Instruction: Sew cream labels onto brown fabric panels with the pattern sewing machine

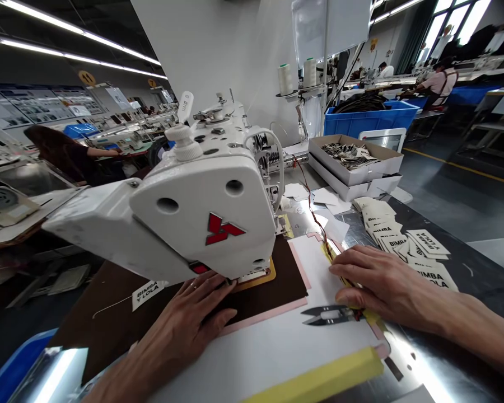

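My left hand [193, 313] lies flat, fingers stretched and thumb apart, on a dark brown fabric piece [277, 274]. Its fingertips reach under the head of a white sewing machine [205, 207], beside a yellow-edged opening with a partly hidden label. My right hand [373, 280] rests on the right edge of a white template board [273, 347], thumb and fingers apart. Thread snips [325, 315] lie on the board with their blades pointing left, their handle end partly beneath that hand. A brown cord [313, 207] runs from the machine side down to the right hand.
Fabric labels [386, 229] printed "BIMBA Y LOLA" lie piled at right; another label [148, 294] sits left of my left hand. Behind stand a cardboard box [357, 159] of labels, a blue crate [369, 120] and thread cones [284, 79]. Other people work in the background.
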Action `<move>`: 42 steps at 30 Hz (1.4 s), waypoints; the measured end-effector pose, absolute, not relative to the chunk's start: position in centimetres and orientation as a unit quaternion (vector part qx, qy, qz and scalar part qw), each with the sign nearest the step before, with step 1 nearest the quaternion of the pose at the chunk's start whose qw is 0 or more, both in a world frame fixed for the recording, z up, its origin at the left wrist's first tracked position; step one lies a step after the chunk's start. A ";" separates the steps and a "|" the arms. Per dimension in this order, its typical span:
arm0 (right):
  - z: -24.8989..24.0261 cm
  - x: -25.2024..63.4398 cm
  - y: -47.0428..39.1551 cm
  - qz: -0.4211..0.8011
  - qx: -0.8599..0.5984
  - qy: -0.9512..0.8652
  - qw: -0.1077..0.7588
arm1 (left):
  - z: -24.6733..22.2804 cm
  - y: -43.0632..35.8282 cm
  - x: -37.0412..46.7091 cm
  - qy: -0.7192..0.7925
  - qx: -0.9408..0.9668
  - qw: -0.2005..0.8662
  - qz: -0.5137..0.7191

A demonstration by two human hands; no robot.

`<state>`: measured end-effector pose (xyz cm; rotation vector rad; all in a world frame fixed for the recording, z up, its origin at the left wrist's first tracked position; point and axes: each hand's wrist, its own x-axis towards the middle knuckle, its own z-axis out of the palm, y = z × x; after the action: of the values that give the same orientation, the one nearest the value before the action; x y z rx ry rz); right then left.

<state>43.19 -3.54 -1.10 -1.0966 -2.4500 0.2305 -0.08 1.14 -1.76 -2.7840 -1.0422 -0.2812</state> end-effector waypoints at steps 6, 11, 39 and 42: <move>-1.0 43.1 -3.8 0.094 -0.395 -0.887 0.219 | -1.9 -0.4 -4.3 -0.353 -0.924 0.105 -0.099; -0.8 43.0 -4.0 0.080 -0.382 -0.895 0.216 | -2.8 -1.6 -5.6 -0.355 -0.921 0.125 -0.101; -0.8 41.0 -4.4 0.099 -0.409 -0.892 0.166 | -2.4 0.3 -3.0 -0.441 -0.874 0.121 -0.164; -1.3 40.5 -4.1 0.088 -0.407 -0.897 0.148 | -2.3 -0.5 -0.4 -0.407 -0.896 0.079 -0.159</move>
<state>40.53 -4.07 -1.25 -1.1715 -2.5792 0.2540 -0.45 -0.48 -2.34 -2.6798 -1.2191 -0.4771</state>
